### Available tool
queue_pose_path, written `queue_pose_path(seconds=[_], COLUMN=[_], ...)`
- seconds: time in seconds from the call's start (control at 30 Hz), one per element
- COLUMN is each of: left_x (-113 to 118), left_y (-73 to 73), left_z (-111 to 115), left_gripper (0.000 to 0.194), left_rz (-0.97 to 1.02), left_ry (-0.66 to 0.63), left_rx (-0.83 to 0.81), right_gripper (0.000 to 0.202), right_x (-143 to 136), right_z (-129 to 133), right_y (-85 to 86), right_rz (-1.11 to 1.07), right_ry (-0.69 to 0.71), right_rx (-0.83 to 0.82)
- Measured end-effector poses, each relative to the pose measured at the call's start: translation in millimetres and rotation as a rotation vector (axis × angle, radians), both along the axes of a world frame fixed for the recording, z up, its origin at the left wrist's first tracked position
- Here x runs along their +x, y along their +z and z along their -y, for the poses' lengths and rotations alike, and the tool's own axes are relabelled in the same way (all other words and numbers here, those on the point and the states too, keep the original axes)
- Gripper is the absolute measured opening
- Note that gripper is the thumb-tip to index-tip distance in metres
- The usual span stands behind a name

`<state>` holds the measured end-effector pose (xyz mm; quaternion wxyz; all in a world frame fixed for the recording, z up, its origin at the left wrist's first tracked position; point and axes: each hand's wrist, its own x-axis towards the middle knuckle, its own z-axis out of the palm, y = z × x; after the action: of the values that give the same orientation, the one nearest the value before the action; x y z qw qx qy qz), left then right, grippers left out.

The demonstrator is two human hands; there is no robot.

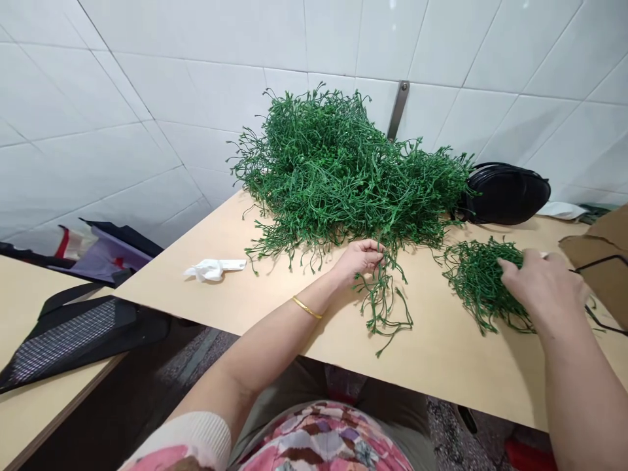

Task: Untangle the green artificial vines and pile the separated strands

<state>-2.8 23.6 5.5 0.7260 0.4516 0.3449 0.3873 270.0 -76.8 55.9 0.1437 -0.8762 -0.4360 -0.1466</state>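
A big heap of green artificial plant stems (338,163) with small budded tips lies against the wall at the back of the table. At its front edge my left hand (366,258), wearing a gold bangle on the wrist, pinches a few green stems (385,294) that spread over the tabletop toward me. To the right is a smaller pile of the same stems (483,278). My right hand (549,284) rests at the right side of that pile, its thumb against the stems; its other fingers are partly hidden, so I cannot tell whether it grips any.
The wooden table (441,347) bears a white crumpled tissue (210,269) on the left and a black rounded case (507,193) at the back right. A cardboard box (603,261) stands at the right edge. Left, a second table holds a black mesh item (73,333).
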Motion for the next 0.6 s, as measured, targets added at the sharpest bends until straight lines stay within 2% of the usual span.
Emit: queue_pose_path(seconds=[0.07,0.13,0.23,0.3,0.37,0.47,0.6], left_x=[-0.7,-1.0,-1.0,-0.8,-0.8,-1.5,-2.0], left_y=[3.1,5.7,7.0,5.9,3.9,1.5,1.8], left_z=[1.3,3.0,5.3,6.0,5.6,3.4,0.7], left_gripper=[0.015,0.015,0.015,0.015,0.015,0.015,0.015], left_rz=[-0.001,-0.001,-0.027,-0.052,-0.067,-0.064,-0.064], left_ry=[0.015,0.023,0.008,0.013,0.037,0.074,0.122], left_rx=[0.003,0.01,0.029,0.065,0.113,0.158,0.091], right_gripper=[0.045,0.04,0.028,0.024,0.021,0.016,0.013], right_x=[-7.7,-20.8,-53.1,-79.6,-104.1,-127.7,-134.9], right_z=[0.5,-2.6,-14.4,-25.4,-36.7,-51.2,-58.9], right_y=[7.3,8.9,0.2,-9.9,-20.2,-33.3,-44.8], right_rz=[-0.001,-0.018,-0.229,-0.506,-0.657,-0.669,-0.612], right_ry=[-0.004,0.092,0.457,0.708,0.866,1.007,1.051], right_rx=[0.069,0.165,0.295,0.275,0.23,0.205,0.243])
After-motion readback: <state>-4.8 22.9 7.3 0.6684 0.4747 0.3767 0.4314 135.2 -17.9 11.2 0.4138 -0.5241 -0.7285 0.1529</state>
